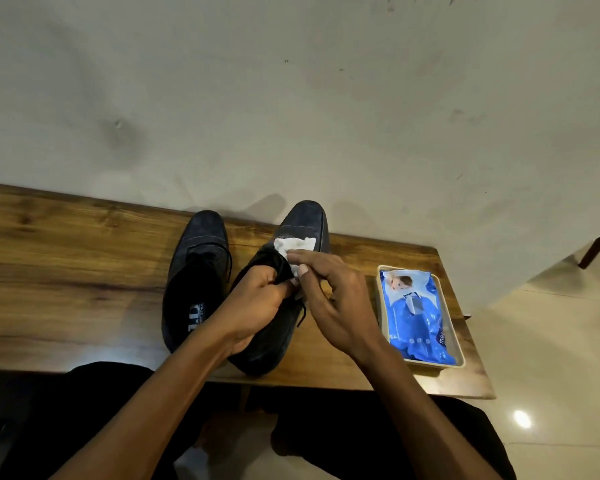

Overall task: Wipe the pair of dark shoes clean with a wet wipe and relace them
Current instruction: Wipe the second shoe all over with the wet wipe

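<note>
Near the table's (84, 237) front edge, right hand (340, 306) presses wipe (293, 247) onto shoe (302, 223).

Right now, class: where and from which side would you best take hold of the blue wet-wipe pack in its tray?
Probably grip the wet-wipe pack across its long sides, fingers coming straight down from above: it lies flat in the shallow tray, whose rim blocks a sideways approach.
</note>
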Demonstrator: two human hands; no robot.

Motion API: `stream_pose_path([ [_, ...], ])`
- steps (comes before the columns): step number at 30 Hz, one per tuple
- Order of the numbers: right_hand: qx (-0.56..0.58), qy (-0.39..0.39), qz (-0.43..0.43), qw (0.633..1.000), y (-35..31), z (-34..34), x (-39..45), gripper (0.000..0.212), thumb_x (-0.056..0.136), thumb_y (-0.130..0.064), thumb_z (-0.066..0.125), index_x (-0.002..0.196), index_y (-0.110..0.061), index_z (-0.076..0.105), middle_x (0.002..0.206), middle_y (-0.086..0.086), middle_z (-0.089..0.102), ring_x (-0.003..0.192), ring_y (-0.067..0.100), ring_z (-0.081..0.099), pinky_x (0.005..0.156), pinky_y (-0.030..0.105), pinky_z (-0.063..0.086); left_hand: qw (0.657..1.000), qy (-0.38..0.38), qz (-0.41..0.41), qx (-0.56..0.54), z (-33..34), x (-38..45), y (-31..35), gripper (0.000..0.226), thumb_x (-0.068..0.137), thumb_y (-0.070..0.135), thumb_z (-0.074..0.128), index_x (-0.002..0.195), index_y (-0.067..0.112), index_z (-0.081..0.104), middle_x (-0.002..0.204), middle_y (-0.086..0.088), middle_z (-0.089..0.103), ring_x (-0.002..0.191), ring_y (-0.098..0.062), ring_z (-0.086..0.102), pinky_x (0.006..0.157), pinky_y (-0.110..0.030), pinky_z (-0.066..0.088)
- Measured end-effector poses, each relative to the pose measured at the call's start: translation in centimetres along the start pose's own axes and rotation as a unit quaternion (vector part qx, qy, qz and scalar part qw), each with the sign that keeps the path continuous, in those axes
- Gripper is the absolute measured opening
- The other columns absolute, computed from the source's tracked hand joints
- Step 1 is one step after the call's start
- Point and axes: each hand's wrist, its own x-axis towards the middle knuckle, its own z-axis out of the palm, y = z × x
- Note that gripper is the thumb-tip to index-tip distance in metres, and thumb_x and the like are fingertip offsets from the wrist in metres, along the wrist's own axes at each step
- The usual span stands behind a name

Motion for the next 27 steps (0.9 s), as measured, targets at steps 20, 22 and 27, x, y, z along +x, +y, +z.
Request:
stream_pose_path([
  [20,-0.106,-0.061,0.128,0.984,3.7,1.2,0.7,0.034,0.097,-0.005,0.061,0.127,-0.018,0.071,0.119,0.005,0.070,0.105,0.017,0.065,0.085,0.022,0.047,0.975,0.099,-0.008,0.198,2.9,0.7,-4.8,0.024,0.099,0.021,0.052,0.079,0.008,0.048,0.067,-0.001,0.042,0.059,-0.014,0.041,0.057,-0.035,0.032],
  [22,-0.096,-0.086,0.154,0.980,3.6,1.2,0.5,0.035,0.096,-0.005,0.062,0.128,-0.016,0.070,0.121,0.002,0.072,0.104,0.013,0.067,0.085,0.020,0.052,0.970,0.116,-0.020,0.211,3.3,0.8,-5.1,0.024,0.099,0.021,0.051,0.079,0.007,0.048,0.067,0.000,0.043,0.059,-0.013,0.041,0.056,-0.034,0.033],
  [27,-0.097,-0.164,0.198,0.962,4.3,0.6,0.4,0.033,0.096,-0.010,0.066,0.128,-0.014,0.070,0.115,0.002,0.075,0.090,0.002,0.060,0.077,0.007,0.048,0.963,0.146,-0.037,0.224,3.7,1.2,-5.4,0.024,0.099,0.021,0.050,0.077,0.013,0.043,0.069,0.000,0.044,0.058,-0.012,0.040,0.053,-0.031,0.031],
])
